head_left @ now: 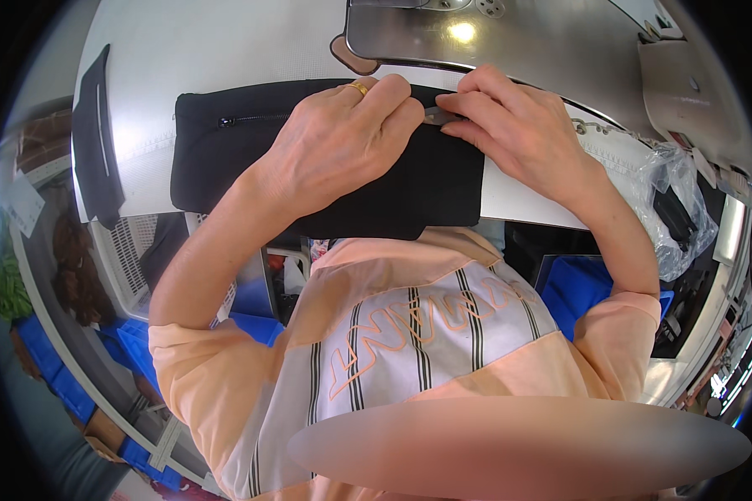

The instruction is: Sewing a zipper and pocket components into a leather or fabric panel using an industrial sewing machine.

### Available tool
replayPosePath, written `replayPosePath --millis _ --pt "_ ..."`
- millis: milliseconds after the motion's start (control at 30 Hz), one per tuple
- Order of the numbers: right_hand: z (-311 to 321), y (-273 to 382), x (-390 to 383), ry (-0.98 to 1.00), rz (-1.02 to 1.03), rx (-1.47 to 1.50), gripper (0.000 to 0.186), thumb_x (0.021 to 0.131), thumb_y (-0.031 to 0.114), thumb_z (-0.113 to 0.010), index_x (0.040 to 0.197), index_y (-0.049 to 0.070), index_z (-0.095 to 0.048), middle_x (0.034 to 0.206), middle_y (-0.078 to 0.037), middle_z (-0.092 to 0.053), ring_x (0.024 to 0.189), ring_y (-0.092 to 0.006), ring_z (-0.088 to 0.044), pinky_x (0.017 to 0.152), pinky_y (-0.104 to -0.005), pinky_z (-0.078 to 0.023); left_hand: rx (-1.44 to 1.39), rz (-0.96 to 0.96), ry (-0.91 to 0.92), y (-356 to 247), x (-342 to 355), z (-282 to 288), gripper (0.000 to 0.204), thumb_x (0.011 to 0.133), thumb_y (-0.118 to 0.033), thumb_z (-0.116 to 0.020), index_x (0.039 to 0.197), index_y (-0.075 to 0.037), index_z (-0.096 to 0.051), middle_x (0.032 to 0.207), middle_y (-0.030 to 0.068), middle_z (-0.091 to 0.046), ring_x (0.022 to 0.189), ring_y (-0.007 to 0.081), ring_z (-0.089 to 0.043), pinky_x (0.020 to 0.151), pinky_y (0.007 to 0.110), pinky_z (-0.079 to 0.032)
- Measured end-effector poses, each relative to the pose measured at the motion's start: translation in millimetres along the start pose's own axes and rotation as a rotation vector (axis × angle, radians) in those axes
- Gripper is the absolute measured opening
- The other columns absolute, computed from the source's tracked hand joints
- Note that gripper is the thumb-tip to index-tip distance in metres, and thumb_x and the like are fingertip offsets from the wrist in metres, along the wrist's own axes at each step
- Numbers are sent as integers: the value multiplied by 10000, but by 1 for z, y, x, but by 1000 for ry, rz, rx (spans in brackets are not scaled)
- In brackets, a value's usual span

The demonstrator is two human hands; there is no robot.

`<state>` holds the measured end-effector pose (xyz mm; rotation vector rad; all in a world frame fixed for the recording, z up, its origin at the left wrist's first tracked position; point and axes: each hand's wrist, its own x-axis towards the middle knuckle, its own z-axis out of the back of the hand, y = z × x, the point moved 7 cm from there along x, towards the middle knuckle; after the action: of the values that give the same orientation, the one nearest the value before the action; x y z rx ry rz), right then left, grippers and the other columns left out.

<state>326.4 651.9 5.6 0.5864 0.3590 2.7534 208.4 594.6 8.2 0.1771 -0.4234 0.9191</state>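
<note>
A black fabric piece (226, 171) lies across the white table in front of me, its near edge hanging over the table's edge. A zipper (255, 121) runs across its upper part, with the slider at the left. My left hand (342, 134), wearing a gold ring, rests on the cloth with fingers curled in a pinch near its top edge; what they grip is hidden. Just right of it, my right hand (518, 125) is closed, thumb and forefinger pinching a small grey metal tool (434, 115) that looks like thread snips. The tool's tip meets the cloth beside my left fingers.
A sewing machine's metal bed (510, 37) stands behind the cloth. At the left lies a black strip (99, 142) with a pale slit. A clear plastic bag (677, 209) sits at the right. Below the table are a white basket (125, 259) and blue bins (572, 288).
</note>
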Motion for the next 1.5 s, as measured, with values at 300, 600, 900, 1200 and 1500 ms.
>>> replayPosePath --millis 300,600,900,1200,1500 --pt "-4 -2 4 -3 -15 -24 212 823 249 -706 844 65 -603 871 -26 -526 591 -220 -594 498 -342 -486 14 -7 6 1 3 -1 207 709 -15 -704 867 -44 -574 878 36 -526 591 139 -550 547 267 -477" --pt "-6 -11 3 11 -74 76 201 825 248 -700 881 74 -618 884 -18 -546 631 -225 -615 524 -355 -491 -5 19 28 4 2 -8 204 727 -7 -691 879 -38 -558 869 50 -528 642 172 -589 567 282 -497" --pt "0 -10 -3 46 -102 82 206 829 230 -699 937 69 -631 901 -21 -547 654 -228 -615 538 -352 -498 -256 255 -73 17 -9 5 187 762 6 -673 902 -55 -566 880 62 -600 713 237 -626 618 328 -516" --pt "0 -5 -1 15 -57 24 208 827 241 -705 919 68 -633 897 -20 -539 631 -215 -611 519 -343 -497 -320 242 20 17 -3 4 154 801 -35 -676 942 -53 -618 919 66 -593 748 244 -633 641 338 -518" --pt "1 -1 -1 -13 -31 -26 218 812 241 -721 865 54 -620 888 -21 -529 582 -209 -591 496 -336 -487 -126 103 111 5 7 4 248 700 -14 -668 937 -38 -601 901 62 -551 708 195 -632 594 301 -515"
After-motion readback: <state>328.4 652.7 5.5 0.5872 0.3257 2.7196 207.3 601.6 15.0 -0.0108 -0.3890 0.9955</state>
